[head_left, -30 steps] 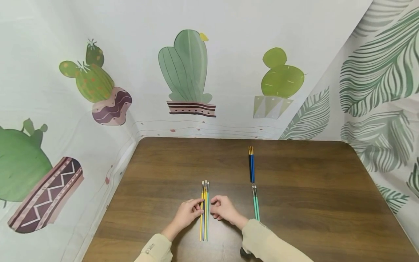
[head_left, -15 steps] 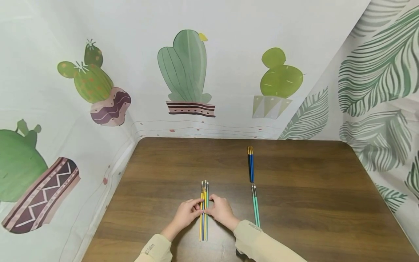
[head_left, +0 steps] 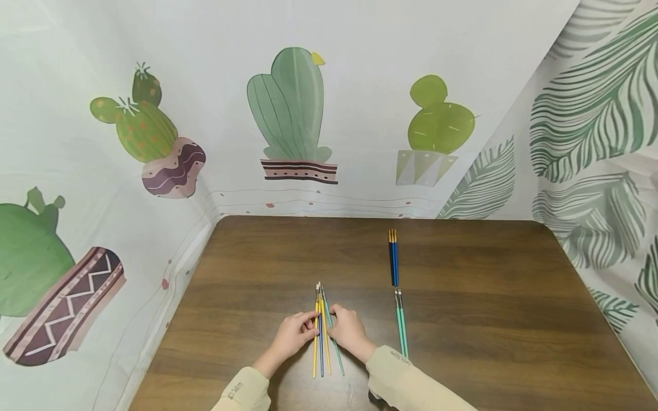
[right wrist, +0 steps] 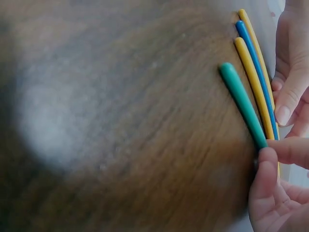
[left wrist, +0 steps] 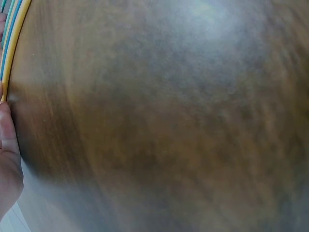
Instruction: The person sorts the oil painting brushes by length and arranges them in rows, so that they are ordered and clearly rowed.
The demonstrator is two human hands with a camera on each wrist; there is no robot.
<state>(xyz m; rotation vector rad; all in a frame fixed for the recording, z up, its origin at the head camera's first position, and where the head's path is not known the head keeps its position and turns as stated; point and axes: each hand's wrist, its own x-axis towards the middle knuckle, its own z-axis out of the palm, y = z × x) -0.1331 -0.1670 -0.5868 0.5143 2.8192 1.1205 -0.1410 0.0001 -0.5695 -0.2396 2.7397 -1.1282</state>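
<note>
One light pinch matters most: the right hand (head_left: 349, 331) has its thumb and forefinger gripping the green brush (right wrist: 241, 101), whose handle end reaches past those fingers toward the person and angles outward. A low, soft pinch looks best, since a thin round handle is likely to swing or roll if squeezed hard. Opposite, the left hand (head_left: 295, 333) curls its fingers over the outer yellow brush (head_left: 315, 357), just beside the blue brush (head_left: 321, 354); a steady, gentle hold there should keep the others from rolling. Between the two sets of fingers runs the inner yellow brush (right wrist: 254, 84). Beyond the fingertips the bristle ends crowd together, too small to tell which ones touch, so easing the green one up slightly before any sideways move would probably spare its neighbours a drag. Right of the right-hand fingers lie two green brushes (head_left: 400, 319), with the blue brushes (head_left: 395, 265) farther out on the surface (head_left: 478, 297). The right sleeve (head_left: 406, 377) reaches the near ends of that green pair, so the forearm is best carried high.
</note>
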